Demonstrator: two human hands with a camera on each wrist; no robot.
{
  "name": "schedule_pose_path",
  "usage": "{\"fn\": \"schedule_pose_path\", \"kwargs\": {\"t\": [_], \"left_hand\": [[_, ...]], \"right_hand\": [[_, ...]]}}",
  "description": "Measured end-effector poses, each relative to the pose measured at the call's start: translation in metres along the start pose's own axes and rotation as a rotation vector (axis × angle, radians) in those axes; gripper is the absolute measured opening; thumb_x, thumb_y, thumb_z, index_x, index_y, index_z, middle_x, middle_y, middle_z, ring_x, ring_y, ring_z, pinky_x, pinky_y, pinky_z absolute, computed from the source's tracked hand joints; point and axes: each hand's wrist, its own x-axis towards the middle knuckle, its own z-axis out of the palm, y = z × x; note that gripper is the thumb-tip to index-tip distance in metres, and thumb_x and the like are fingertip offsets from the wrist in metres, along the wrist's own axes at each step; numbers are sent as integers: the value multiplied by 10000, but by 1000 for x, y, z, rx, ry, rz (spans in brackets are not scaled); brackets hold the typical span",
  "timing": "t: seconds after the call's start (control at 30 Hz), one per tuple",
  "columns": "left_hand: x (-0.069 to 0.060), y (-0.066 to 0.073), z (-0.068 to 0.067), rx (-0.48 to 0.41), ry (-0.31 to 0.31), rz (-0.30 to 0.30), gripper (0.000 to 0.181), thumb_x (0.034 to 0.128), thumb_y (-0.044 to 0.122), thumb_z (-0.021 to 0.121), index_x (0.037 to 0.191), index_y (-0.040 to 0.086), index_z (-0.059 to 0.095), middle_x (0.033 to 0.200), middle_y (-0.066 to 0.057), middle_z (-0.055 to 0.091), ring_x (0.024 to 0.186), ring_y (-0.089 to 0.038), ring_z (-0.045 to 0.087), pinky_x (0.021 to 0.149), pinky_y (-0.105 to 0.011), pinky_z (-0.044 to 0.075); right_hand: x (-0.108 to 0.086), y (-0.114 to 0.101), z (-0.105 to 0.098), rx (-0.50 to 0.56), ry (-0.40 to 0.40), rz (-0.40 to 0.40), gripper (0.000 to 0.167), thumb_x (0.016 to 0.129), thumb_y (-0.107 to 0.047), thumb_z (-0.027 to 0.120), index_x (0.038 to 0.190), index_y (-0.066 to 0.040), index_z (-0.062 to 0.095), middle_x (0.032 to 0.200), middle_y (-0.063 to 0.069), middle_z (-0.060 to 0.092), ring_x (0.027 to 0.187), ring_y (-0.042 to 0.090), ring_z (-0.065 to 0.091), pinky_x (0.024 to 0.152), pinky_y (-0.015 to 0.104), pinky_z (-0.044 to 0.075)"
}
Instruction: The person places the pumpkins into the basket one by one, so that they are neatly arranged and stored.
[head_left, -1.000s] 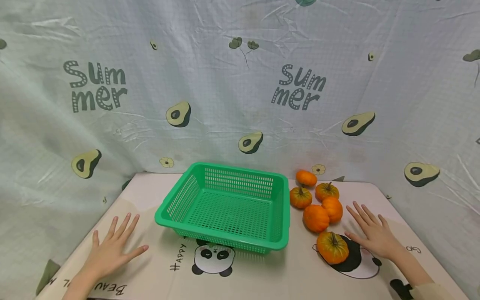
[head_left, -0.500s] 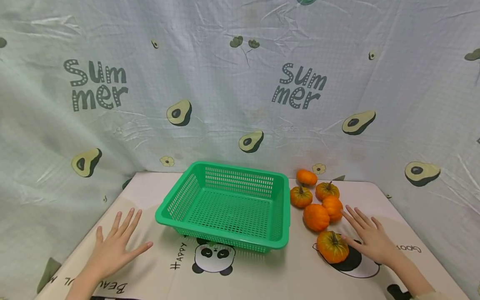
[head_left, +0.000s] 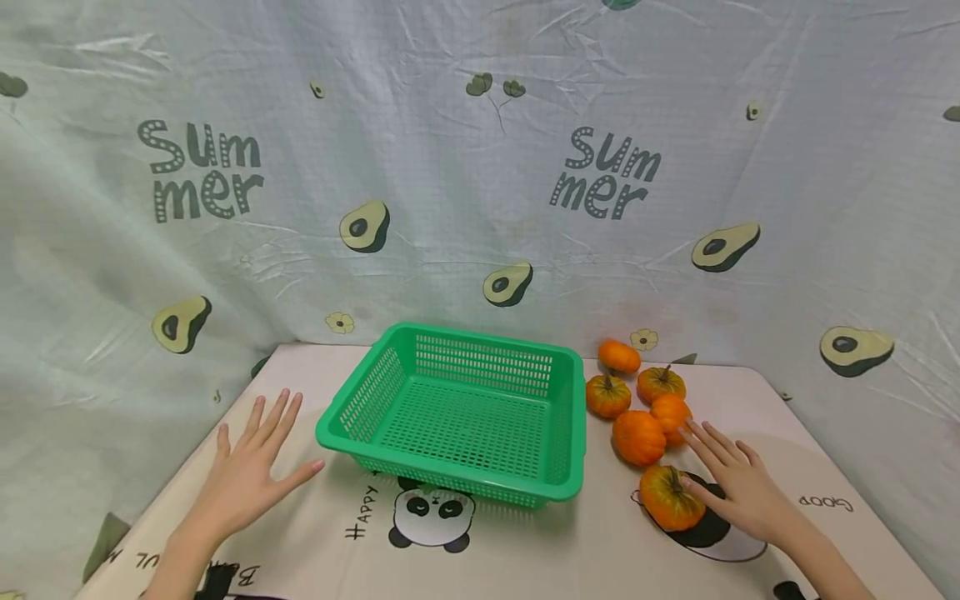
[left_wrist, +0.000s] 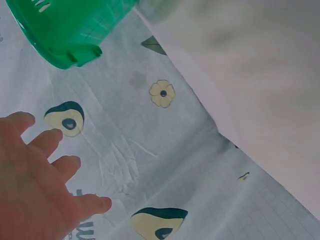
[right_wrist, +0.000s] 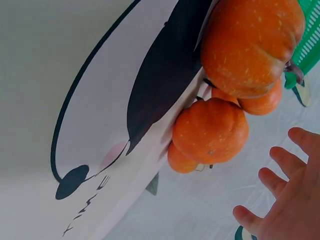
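Note:
My left hand [head_left: 242, 483] hovers left of a green plastic basket [head_left: 465, 429], its fingers spread and holding nothing. In the left wrist view, the basket's corner [left_wrist: 60, 45] shows beyond the left hand's fingers. My right hand [head_left: 750, 496] is stretched out beside several small orange pumpkins, fingers extended. Its thumb overlaps the nearest pumpkin [head_left: 670, 498] in the head view, while the right wrist view shows the fingers apart from a large pumpkin [right_wrist: 252, 47] and a second pumpkin [right_wrist: 210, 131]. Behind the nearest one, an orange pumpkin [head_left: 638, 438] leans against another pumpkin [head_left: 672, 417].
The pale table [head_left: 540, 554] carries a printed panda [head_left: 433, 515] and lettering. At its back edge hangs a light curtain [head_left: 442, 150] with avocado prints. Farther back on the right lie a small pumpkin [head_left: 618, 356], a stemmed pumpkin [head_left: 661, 384] and a striped pumpkin [head_left: 607, 397].
The left hand has moved forward and a little right. The right hand has shifted left, nearer the pumpkins. Basket and pumpkins stay where they were; the head view has shifted slightly.

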Motion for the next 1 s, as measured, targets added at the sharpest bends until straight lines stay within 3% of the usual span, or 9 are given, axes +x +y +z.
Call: {"fn": "schedule_pose_path", "kwargs": {"t": [0.4, 0.6, 0.8, 1.0], "left_hand": [[24, 11, 6, -67, -27, 23, 825, 835, 511, 507, 1451, 244, 27, 1516, -79, 63, 1380, -361, -19, 981, -686, -36], [40, 13, 16, -90, -62, 35, 789, 848, 500, 493, 1453, 209, 78, 1505, -115, 123, 1354, -424, 86, 958, -705, 34], [57, 15, 26, -97, -101, 43, 787, 847, 518, 483, 1452, 191, 101, 1497, -124, 160, 1318, -465, 167, 957, -700, 65], [64, 13, 37, -95, -123, 47, 811, 833, 532, 495, 1449, 151, 131, 1493, -135, 167, 1307, -474, 190, 944, -710, 86]], "right_hand": [[0, -10, -1, 2, 9, -21, 654, 855, -381, 547, 1406, -134, 297, 1447, 130, 290, 1351, 270, 176, 964, 604, 167], [1, -12, -1, -28, 31, -63, 651, 841, -381, 569, 1389, -120, 333, 1437, 110, 313, 1358, 228, 173, 933, 568, 220], [1, -17, 2, -33, 15, -73, 641, 839, -399, 570, 1380, -134, 351, 1425, 100, 330, 1261, 323, 294, 916, 537, 248], [-2, -19, 7, -39, 14, -79, 651, 821, -416, 587, 1366, -131, 374, 1395, 110, 369, 1225, 325, 333, 876, 521, 281]]}}
